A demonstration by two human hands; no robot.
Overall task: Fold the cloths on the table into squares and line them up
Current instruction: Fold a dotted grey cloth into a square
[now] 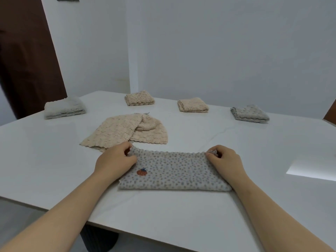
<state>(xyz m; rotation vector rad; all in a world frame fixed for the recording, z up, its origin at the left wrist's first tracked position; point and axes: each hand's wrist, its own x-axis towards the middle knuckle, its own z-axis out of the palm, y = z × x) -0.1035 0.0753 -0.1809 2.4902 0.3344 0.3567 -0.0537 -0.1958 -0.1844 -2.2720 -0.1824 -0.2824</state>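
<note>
A grey dotted cloth [174,170] with a small red fruit patch lies folded into a long rectangle near the front of the white table [236,142]. My left hand [116,159] pinches its far left corner. My right hand [224,159] pinches its far right corner. Just behind it lies a rumpled, unfolded beige cloth [125,131]. Along the back of the table sit several folded squares: a pale grey one [64,107] at the left, two beige ones [139,98] [193,104] in the middle, and a grey one [250,114] at the right.
The table's front edge runs diagonally below my forearms, with a dark ribbed pedestal [99,239] under it. White walls stand close behind the table. A dark brown panel [27,51] stands at the left. A bright light patch [312,168] lies on the table's right side.
</note>
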